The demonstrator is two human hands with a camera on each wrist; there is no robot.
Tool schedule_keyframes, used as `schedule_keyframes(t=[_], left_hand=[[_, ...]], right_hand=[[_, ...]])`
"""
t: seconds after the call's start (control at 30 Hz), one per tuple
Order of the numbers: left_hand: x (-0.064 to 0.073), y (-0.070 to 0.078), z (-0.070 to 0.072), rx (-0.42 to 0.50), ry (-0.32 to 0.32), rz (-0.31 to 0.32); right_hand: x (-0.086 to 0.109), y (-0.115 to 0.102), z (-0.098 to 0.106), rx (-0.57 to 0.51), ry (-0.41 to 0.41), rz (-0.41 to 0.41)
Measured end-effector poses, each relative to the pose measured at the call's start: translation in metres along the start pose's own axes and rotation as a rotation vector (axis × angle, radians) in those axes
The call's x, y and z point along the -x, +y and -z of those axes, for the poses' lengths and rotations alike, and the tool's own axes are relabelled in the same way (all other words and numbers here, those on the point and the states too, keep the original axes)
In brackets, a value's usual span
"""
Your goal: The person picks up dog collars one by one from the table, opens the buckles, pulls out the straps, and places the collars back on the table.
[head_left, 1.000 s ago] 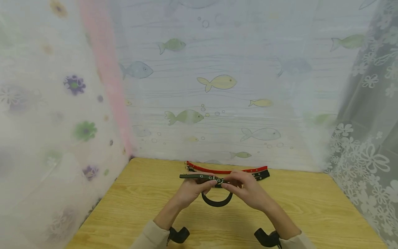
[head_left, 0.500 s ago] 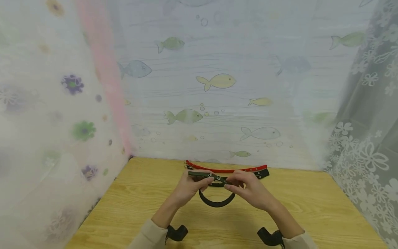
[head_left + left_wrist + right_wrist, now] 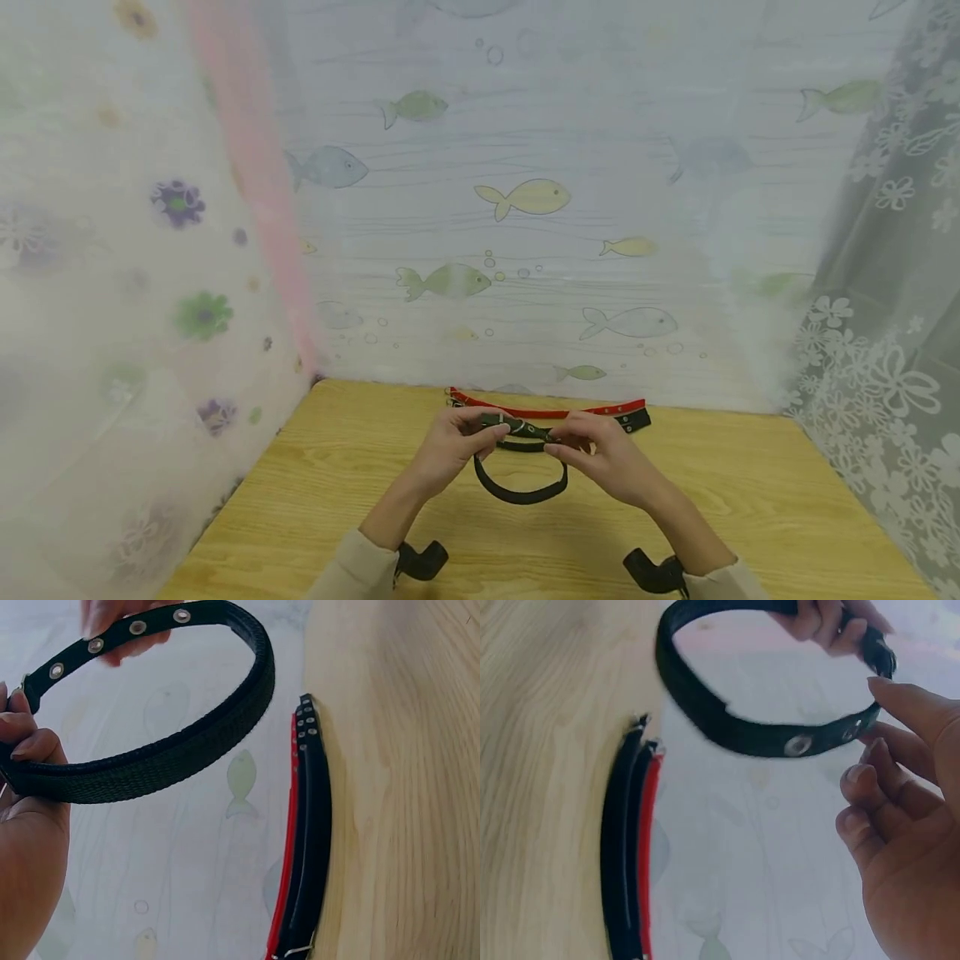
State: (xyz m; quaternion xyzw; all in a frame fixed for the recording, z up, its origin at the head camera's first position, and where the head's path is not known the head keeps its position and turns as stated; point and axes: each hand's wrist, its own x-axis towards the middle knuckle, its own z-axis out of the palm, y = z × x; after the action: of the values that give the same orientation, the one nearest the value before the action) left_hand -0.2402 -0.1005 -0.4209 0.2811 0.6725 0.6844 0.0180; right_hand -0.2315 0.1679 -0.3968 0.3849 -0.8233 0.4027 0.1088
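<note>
A dark green collar (image 3: 522, 497) with metal eyelets is bent into a loop and held up above the table. My left hand (image 3: 446, 450) grips it at the buckle, thumb on top; in the left wrist view the fingers of that left hand (image 3: 34, 840) cover part of the buckle. My right hand (image 3: 603, 458) pinches the eyelet strap just right of the buckle. Seen from the right wrist, thumb and forefinger hold the strap while the other fingers of the right hand (image 3: 915, 825) are bent below it. Two eyelets show on the collar (image 3: 735, 731) there.
A red collar (image 3: 540, 412) lies at the table's back edge, with black collars (image 3: 637, 418) alongside it. The wooden table (image 3: 525, 550) meets a fish-print curtain (image 3: 525, 292) behind. Black curved mounts (image 3: 423, 560) sit at both wrists.
The strap end that stuck out left past my left hand has drawn back to the right. The collar's loop hangs slightly wider, and my hands are a little further apart.
</note>
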Motion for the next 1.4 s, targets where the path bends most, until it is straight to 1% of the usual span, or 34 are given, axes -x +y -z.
schedule_keyframes(t=[0.1, 0.17, 0.23, 0.4, 0.47, 0.6, 0.7, 0.87, 0.93, 1.03, 1.13, 1.2, 1.27, 1.4], left_hand=[[-0.002, -0.001, -0.004, -0.011, -0.062, 0.001], [-0.002, -0.002, -0.006, -0.012, -0.086, -0.005], [-0.002, -0.002, -0.007, -0.02, -0.084, -0.012], [0.001, -0.001, -0.004, -0.028, -0.044, 0.0], [0.001, -0.001, -0.004, -0.026, -0.05, 0.0], [-0.002, -0.001, -0.007, -0.02, -0.088, -0.021], [-0.001, -0.001, -0.006, -0.02, -0.076, -0.014], [0.003, 0.002, 0.005, -0.025, 0.01, 0.03], [0.004, 0.003, 0.011, -0.02, 0.035, 0.051], [0.005, 0.002, 0.023, -0.022, 0.057, 0.085], [0.007, -0.002, 0.035, -0.041, 0.086, 0.108], [0.008, -0.005, 0.042, -0.063, 0.112, 0.114], [0.01, -0.007, 0.046, -0.092, 0.144, 0.124], [0.013, -0.01, 0.052, -0.141, 0.204, 0.137]], right_hand=[[-0.005, -0.003, -0.003, -0.008, -0.014, 0.032], [-0.008, -0.005, -0.004, -0.002, -0.017, 0.047], [-0.008, -0.006, -0.004, 0.013, -0.011, 0.049], [-0.003, -0.007, -0.001, 0.029, 0.002, 0.023], [-0.004, -0.007, -0.001, 0.017, -0.005, 0.035], [-0.008, -0.009, -0.003, 0.004, -0.024, 0.076], [-0.007, -0.009, -0.002, 0.017, -0.023, 0.071], [0.003, -0.001, 0.009, 0.057, 0.022, 0.009], [0.007, 0.003, 0.014, 0.068, 0.044, -0.028], [0.012, 0.008, 0.024, 0.073, 0.072, -0.09], [0.019, 0.015, 0.033, 0.052, 0.096, -0.162], [0.025, 0.02, 0.039, 0.018, 0.106, -0.212], [0.031, 0.026, 0.045, -0.021, 0.119, -0.268], [0.042, 0.037, 0.054, -0.075, 0.137, -0.351]])
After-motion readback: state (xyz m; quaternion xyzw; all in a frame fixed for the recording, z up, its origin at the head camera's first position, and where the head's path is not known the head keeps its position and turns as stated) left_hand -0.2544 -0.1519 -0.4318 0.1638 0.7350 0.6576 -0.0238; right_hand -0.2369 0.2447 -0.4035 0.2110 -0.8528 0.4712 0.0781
